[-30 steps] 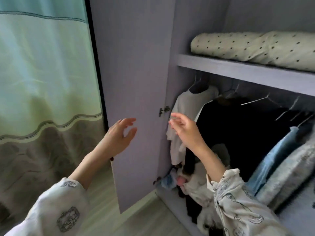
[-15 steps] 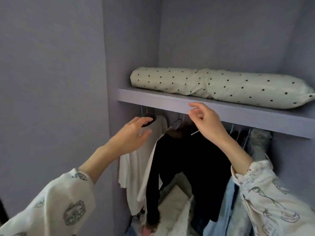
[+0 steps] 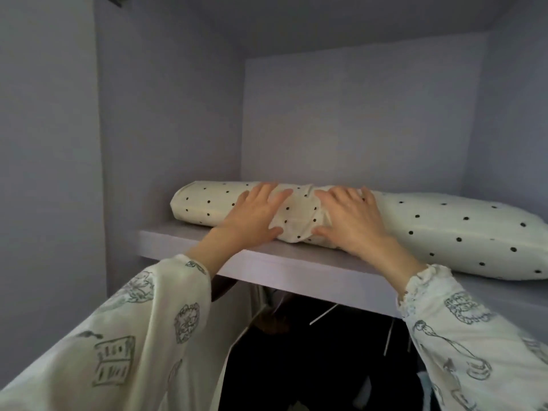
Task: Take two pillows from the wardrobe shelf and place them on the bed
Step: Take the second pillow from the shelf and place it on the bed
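Note:
Two cream pillows with black dots lie end to end on the wardrobe shelf (image 3: 296, 265). The left pillow (image 3: 201, 203) is the shorter one, and the right pillow (image 3: 450, 229) runs off toward the right edge. My left hand (image 3: 252, 218) lies flat on the right end of the left pillow, fingers spread on top and thumb against its front. My right hand (image 3: 353, 221) rests the same way just right of where the pillows meet. A bunched fold of fabric (image 3: 296, 215) bulges between my thumbs. Neither hand has closed around a pillow.
The shelf compartment is walled in lilac-grey at the left (image 3: 166, 114), back (image 3: 355, 120) and right. Below the shelf hang dark clothes (image 3: 296, 366) on thin hangers (image 3: 323, 314). My patterned white sleeves (image 3: 142, 336) fill the lower corners.
Both hands rose from below the shelf edge and landed on top of the pillows near their join. The view moved up and closer to the shelf.

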